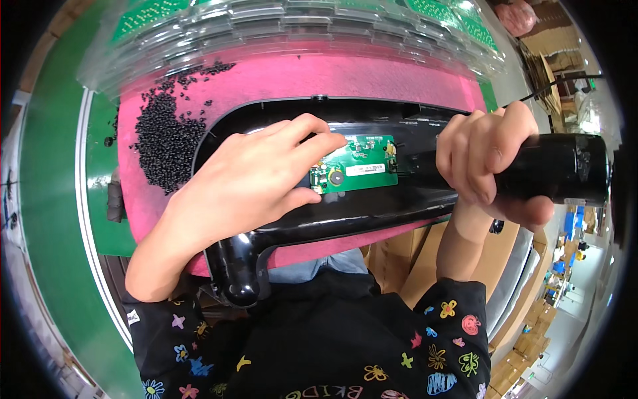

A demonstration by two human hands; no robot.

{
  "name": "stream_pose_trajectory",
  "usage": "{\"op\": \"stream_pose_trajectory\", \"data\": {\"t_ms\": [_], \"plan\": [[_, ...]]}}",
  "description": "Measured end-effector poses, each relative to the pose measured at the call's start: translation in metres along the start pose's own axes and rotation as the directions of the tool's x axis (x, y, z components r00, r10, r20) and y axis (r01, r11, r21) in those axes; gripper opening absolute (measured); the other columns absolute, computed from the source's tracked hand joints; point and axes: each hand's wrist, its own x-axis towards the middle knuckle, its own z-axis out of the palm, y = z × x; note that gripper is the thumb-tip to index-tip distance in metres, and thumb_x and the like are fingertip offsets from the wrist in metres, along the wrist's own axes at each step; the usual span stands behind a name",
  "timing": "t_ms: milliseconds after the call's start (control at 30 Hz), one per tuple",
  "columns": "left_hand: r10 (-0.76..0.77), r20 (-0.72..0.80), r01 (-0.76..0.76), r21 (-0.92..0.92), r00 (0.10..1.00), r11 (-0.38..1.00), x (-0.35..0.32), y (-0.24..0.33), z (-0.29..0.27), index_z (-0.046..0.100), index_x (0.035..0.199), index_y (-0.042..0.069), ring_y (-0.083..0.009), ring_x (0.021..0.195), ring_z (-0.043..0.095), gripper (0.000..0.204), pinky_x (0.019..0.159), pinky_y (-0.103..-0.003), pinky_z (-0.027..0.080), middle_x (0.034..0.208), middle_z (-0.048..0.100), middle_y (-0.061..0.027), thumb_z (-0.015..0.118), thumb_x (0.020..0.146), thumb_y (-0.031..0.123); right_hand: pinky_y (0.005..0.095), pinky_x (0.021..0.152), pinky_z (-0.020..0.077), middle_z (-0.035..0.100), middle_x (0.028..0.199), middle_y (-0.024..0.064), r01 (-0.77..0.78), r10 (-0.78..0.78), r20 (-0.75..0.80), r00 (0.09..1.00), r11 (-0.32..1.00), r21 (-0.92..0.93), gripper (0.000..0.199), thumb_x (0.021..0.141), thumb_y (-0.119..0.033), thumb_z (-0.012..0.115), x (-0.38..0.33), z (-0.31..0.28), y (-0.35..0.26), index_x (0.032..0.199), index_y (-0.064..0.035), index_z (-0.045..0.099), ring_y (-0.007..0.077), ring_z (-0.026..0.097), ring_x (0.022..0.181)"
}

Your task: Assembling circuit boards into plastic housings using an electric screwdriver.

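A green circuit board [362, 173] lies inside a long black plastic housing [332, 216] in front of me. My left hand [256, 176] reaches over the housing from the left, its thumb and index finger gripping the board's left end. In my right hand [488, 156] is a black electric screwdriver [558, 169], fingers wrapped round its thick body. The tool lies nearly level, its front end aimed left at the board's right edge. Whether its tip touches a screw cannot be made out. At the lower left, the housing bends into a rounded stub.
A pink mat [286, 76] lies under the housing. Left of it spreads a heap of small black screws [166, 143]. Stacked clear plastic trays [299, 30] with green boards line the far side. A black cable [558, 83] runs at upper right. Cardboard [399, 256] stands below the table edge.
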Motion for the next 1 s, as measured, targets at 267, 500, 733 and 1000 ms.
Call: {"op": "stream_pose_trajectory", "data": {"t_ms": [267,500,733,1000], "plan": [[0.124,-0.423,-0.120,0.036,0.897,0.992,0.004,-0.009,-0.008,0.063,0.115,0.002,-0.0319,0.101,0.060,0.038,0.088,-0.038,0.049,0.112,0.062,-0.0136,0.075,0.079,0.005,0.0213,0.044,0.0358,0.052,0.059,-0.0074,-0.062,0.059,-0.088,0.994,0.998,-0.023,0.056,0.080,-0.058,0.076,-0.001,0.009,-0.004,0.096,-0.0091,0.051,0.0051,0.047,0.041],[0.059,-0.346,0.034,0.256,0.936,0.966,0.000,-0.014,-0.012,0.062,0.113,0.001,-0.0362,0.097,0.059,0.030,0.088,-0.044,0.047,0.094,0.058,-0.0150,0.068,0.085,0.009,0.0297,0.072,0.0457,0.055,0.076,0.0003,-0.052,0.388,-0.662,0.641,0.883,0.467,0.027,0.097,-0.026,0.064,0.000,-0.011,-0.033,0.107,-0.0033,0.054,0.0146,0.055,0.069],[-0.106,-0.130,0.130,0.199,0.986,0.971,-0.002,-0.012,-0.006,0.059,0.091,-0.002,-0.0434,0.088,0.059,0.020,0.074,-0.049,0.046,0.089,0.058,-0.0212,0.065,0.089,0.016,0.0540,0.097,0.0539,0.054,0.123,0.0147,-0.149,0.186,-0.840,0.510,0.981,0.127,0.049,0.092,-0.004,0.064,-0.024,-0.008,-0.047,0.135,0.0071,0.043,0.0276,0.058,0.116],[0.074,-0.386,-0.027,0.126,0.920,0.992,0.001,0.055,-0.018,0.068,0.095,-0.005,-0.0333,0.078,0.063,0.013,0.069,-0.038,0.049,0.088,0.064,-0.0172,0.066,0.082,-0.003,0.0398,0.092,0.0522,0.047,0.137,0.0126,0.392,-0.650,0.164,0.742,0.222,-0.893,0.076,0.085,-0.001,0.069,-0.144,-0.106,-0.151,0.150,-0.0056,0.030,0.0234,0.060,0.109]]}}
